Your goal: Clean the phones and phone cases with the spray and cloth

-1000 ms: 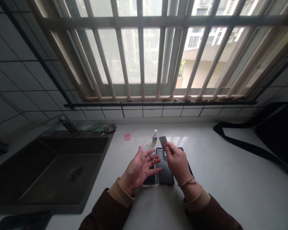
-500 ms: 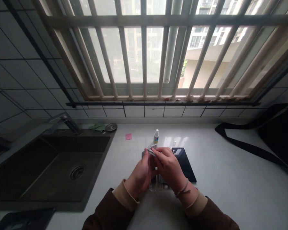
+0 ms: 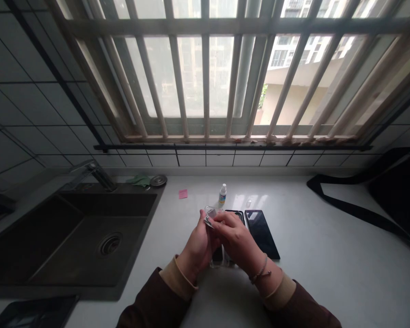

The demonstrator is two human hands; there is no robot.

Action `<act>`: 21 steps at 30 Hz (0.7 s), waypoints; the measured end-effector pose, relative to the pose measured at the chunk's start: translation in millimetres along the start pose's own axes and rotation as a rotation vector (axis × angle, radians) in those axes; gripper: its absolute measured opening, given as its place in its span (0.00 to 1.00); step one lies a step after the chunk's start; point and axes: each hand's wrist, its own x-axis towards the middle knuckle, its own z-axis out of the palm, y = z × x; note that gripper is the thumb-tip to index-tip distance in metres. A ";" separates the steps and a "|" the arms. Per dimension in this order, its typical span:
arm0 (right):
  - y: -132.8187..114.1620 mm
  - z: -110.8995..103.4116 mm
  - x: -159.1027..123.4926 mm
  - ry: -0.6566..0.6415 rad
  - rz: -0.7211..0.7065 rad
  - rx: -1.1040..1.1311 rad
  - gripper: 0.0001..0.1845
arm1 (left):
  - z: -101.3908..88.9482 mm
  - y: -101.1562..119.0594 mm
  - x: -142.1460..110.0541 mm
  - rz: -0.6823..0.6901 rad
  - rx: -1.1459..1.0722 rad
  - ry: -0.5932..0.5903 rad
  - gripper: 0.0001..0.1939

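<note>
One clear plastic phone case (image 3: 215, 263), gripped in the left hand (image 3: 197, 248).
The right hand (image 3: 237, 234) pinches a small grey sheet (image 3: 208, 221).

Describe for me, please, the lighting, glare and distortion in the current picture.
Head view: bright window, with the left hand and right hand much dimmer; head view: pale glare patches on the counter, right of the white bottle; head view: window bars splay outward, suggesting wide-angle distortion.

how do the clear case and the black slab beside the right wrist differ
The clear case is see-through; the black slab is dark and opaque. The clear case is held up in the left hand; the black slab lies flat on the counter. Both are roughly rectangular.
</note>
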 end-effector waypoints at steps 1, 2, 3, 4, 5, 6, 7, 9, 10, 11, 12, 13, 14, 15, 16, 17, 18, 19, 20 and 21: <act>-0.4 0.9 -0.3 -0.006 -0.017 -0.002 0.16 | -0.2 1.9 0.5 0.003 -0.024 0.017 0.33; -0.9 1.6 -0.5 -0.016 -0.030 -0.003 0.15 | 0.1 3.9 0.8 0.004 -0.044 0.041 0.34; -1.6 1.9 -0.6 -0.029 -0.042 -0.003 0.14 | 0.8 6.2 0.6 0.004 -0.058 0.069 0.34; -2.4 2.0 -0.6 -0.043 -0.055 -0.001 0.14 | 1.8 8.5 0.0 0.000 -0.065 0.094 0.34; -3.1 1.9 -0.5 -0.054 -0.069 0.002 0.14 | 3.0 10.9 -1.0 -0.006 -0.064 0.112 0.34; -3.8 1.6 -0.3 -0.060 -0.088 0.006 0.13 | 4.1 13.3 -2.2 -0.014 -0.059 0.124 0.35; -4.3 1.4 -0.2 -0.068 -0.107 0.013 0.13 | 5.0 15.6 -3.2 -0.021 -0.051 0.133 0.35; -4.7 1.3 -0.5 -0.091 -0.135 0.036 0.13 | 4.7 19.6 -4.3 -0.033 -0.038 0.153 0.36; -4.6 1.5 -1.0 -0.110 -0.140 0.048 0.13 | 3.3 21.3 -3.9 -0.039 -0.033 0.165 0.36; -4.6 1.8 -1.7 -0.131 -0.141 0.059 0.13 | 1.1 22.8 -2.9 -0.044 -0.031 0.180 0.37; -4.7 2.0 -2.4 -0.153 -0.137 0.069 0.13 | -1.6 24.1 -1.4 -0.048 -0.031 0.196 0.37; -5.2 2.0 -3.0 -0.173 -0.131 0.081 0.13 | -4.5 25.3 0.5 -0.049 -0.033 0.212 0.37; -6.2 1.6 -3.4 -0.187 -0.124 0.100 0.13 | -7.1 26.5 2.4 -0.046 -0.038 0.224 0.37; -7.8 0.7 -3.5 -0.199 -0.113 0.133 0.13 | -9.2 27.9 4.2 -0.039 -0.044 0.235 0.37; -9.8 -0.6 -3.2 -0.209 -0.094 0.182 0.14 | -10.5 29.4 5.4 -0.030 -0.052 0.247 0.36; -12.0 -2.2 -2.6 -0.217 -0.061 0.249 0.13 | -10.9 31.0 6.1 -0.022 -0.060 0.261 0.36; -14.0 -3.9 -1.7 -0.221 -0.008 0.331 0.13 | -10.4 32.7 6.2 -0.021 -0.066 0.279 0.36; -15.1 -5.3 -0.9 -0.215 0.067 0.417 0.13 | -9.3 34.4 5.8 -0.021 -0.070 0.295 0.36; -15.1 -6.3 -0.2 -0.198 0.168 0.503 0.13 | -7.9 35.9 4.9 -0.014 -0.071 0.308 0.35; -13.4 -6.7 0.3 -0.167 0.293 0.591 0.14 | -6.6 37.1 3.9 -0.002 -0.068 0.315 0.35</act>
